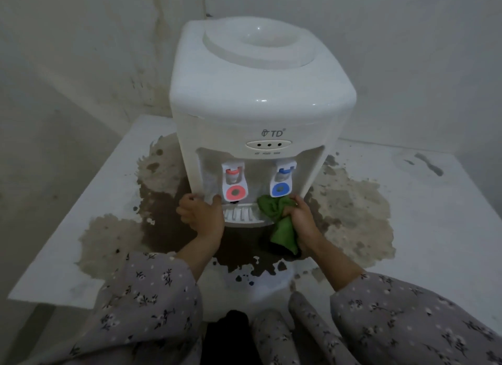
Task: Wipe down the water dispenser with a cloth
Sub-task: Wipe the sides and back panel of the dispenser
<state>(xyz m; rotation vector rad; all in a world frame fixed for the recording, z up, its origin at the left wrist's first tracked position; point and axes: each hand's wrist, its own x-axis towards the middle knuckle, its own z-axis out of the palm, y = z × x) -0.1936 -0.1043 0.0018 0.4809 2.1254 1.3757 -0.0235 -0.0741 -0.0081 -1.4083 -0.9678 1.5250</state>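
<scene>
The water dispenser stands on the desk, with walls behind it. In its front recess the left tap and right tap sit side by side above the drip tray. The left hand holds the recess's left edge; the right hand grips the cloth at the tray's right end.

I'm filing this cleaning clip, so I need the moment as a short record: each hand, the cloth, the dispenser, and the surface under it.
left hand: grips the water dispenser at its lower front left edge, beside the red tap
right hand: holds the bunched green cloth
green cloth: against the recess below the blue tap, at the drip tray's right end
water dispenser: upright, no bottle on top
surface: white, with brown patches around the dispenser's base
</scene>
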